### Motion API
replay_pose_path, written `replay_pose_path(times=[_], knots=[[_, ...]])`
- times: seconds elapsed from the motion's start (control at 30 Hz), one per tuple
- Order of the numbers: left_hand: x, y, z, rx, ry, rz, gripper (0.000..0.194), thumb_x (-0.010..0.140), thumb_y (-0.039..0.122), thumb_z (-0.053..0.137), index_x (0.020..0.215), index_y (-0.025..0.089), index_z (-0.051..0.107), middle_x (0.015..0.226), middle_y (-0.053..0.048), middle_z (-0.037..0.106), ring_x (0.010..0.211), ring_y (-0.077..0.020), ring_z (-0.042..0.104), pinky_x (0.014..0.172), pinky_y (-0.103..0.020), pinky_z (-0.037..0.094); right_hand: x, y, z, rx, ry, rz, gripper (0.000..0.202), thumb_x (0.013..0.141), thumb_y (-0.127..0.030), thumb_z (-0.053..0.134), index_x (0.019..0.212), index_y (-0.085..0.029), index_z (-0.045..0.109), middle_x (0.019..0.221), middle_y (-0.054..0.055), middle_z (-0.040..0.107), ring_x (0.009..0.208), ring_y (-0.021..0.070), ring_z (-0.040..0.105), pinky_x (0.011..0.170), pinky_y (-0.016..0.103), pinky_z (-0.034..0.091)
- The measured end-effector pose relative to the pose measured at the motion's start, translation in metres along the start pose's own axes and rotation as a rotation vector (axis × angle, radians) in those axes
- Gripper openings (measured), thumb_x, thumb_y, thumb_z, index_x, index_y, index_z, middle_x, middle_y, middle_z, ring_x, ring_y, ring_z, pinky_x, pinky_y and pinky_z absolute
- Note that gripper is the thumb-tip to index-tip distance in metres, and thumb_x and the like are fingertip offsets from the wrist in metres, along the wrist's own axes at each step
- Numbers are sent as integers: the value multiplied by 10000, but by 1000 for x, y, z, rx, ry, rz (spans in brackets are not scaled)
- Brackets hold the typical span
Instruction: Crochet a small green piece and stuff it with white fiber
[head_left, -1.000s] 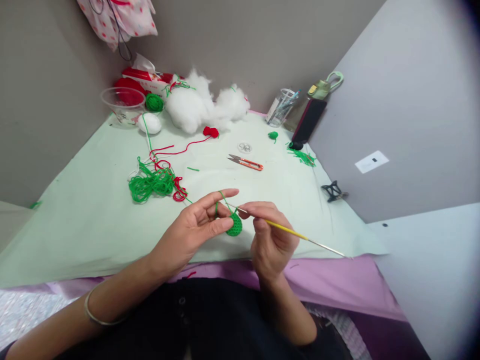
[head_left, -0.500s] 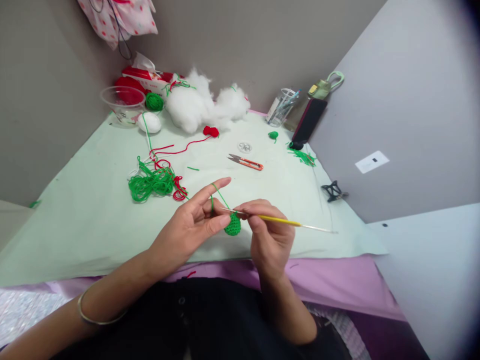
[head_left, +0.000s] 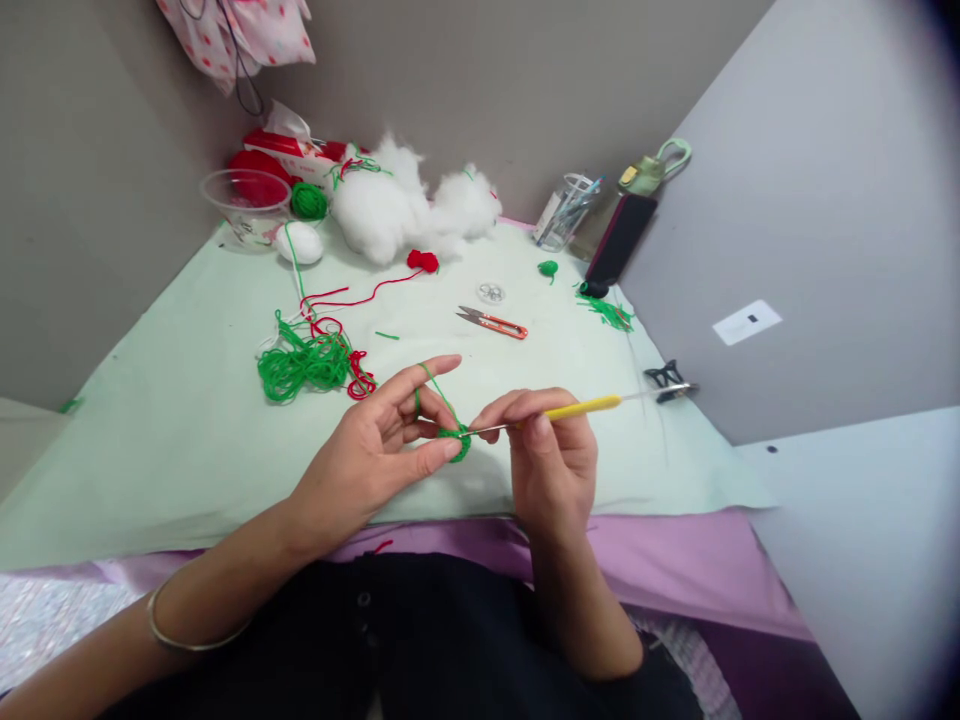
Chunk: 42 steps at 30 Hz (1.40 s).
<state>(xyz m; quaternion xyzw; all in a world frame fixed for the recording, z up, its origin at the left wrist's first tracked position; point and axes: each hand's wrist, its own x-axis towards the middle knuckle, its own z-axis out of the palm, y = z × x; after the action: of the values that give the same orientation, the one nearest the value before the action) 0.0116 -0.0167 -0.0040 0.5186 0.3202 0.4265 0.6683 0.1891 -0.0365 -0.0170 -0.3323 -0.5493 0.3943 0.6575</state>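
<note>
Between thumb and fingers, my left hand [head_left: 375,450] pinches a small green crocheted piece [head_left: 460,446]. Green yarn loops round its raised index finger and runs down to the piece. My right hand [head_left: 555,460] grips a crochet hook with a yellow handle [head_left: 582,408]; the metal tip touches the top edge of the green piece. A loose tangle of green yarn [head_left: 304,365] lies left of my hands, with red yarn [head_left: 360,378] beside it.
Orange snips [head_left: 493,322] and a small round clear case [head_left: 491,292] lie beyond my hands. White stuffing [head_left: 386,210], a clear tub [head_left: 251,225] and a tissue box stand at the back. A pen cup [head_left: 562,215], bottle and black phone [head_left: 621,243] are back right.
My right hand has shifted slightly right and the hook is tilted more upward at its far end. The green piece has turned and sits more behind my left thumb.
</note>
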Motion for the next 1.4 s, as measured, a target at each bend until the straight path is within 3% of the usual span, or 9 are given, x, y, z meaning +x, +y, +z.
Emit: replay_pose_path(times=[0.23,0.4,0.57,0.7,0.9,1.07,1.17,1.3,1.4], knots=[[-1,0,5,291,138,145,594,872,176,706,1445,216,558,925,17,609,931,-121,612,1016,-291,490,-6,-11,-1,-747,-232,-524,176,979,-119,545,1082,-214,652,1007,94,764,925,198,696,758,354,592],[1,-1,6,121,153,23,615,845,194,746,1434,245,576,932,25,593,921,-113,620,924,-245,512,-13,6,8,-1026,-90,-783,203,916,-89,648,1063,-227,676,1057,108,749,954,206,696,758,338,629],[1,-2,9,-240,89,-151,646,817,217,806,1422,258,583,923,31,604,827,-84,598,788,-200,494,-18,15,9,-1027,10,-789,316,891,-39,658,1113,-254,724,1033,76,711,961,201,683,771,329,633],[3,1,10,-429,15,-275,722,789,218,840,1452,208,553,861,24,616,790,-84,588,773,-206,473,-16,11,6,-735,-4,-646,325,943,-95,620,1190,-281,722,1046,58,725,934,189,701,725,335,626],[5,5,0,-254,-14,-183,683,802,203,830,1433,204,570,823,33,584,767,-94,553,762,-233,447,-9,1,0,-219,73,-240,207,995,-174,570,1058,-256,749,912,36,738,762,162,700,664,334,595],[2,5,-1,-163,-27,-127,610,840,223,797,1416,249,601,897,14,599,811,-107,542,755,-236,443,-7,-3,0,-17,58,-16,156,1007,-260,566,968,-235,715,838,13,703,609,119,643,574,289,559],[2,2,6,-215,0,-123,622,830,204,804,1415,277,605,944,10,626,877,-123,584,823,-248,466,-13,3,6,-257,60,-119,151,999,-227,575,1012,-252,724,883,19,696,709,139,673,634,306,586],[3,-3,14,-382,38,-200,545,824,229,806,1350,224,663,927,-11,668,863,-133,603,832,-253,477,-22,16,13,-776,103,-552,327,911,-90,664,1153,-296,742,1067,53,712,940,192,708,723,332,613],[5,-4,11,-511,-24,-326,487,831,257,792,1305,201,698,951,-38,686,826,-133,590,785,-254,483,-21,17,12,-703,114,-576,318,925,-98,636,1136,-310,744,1044,50,734,919,205,719,702,352,618]])
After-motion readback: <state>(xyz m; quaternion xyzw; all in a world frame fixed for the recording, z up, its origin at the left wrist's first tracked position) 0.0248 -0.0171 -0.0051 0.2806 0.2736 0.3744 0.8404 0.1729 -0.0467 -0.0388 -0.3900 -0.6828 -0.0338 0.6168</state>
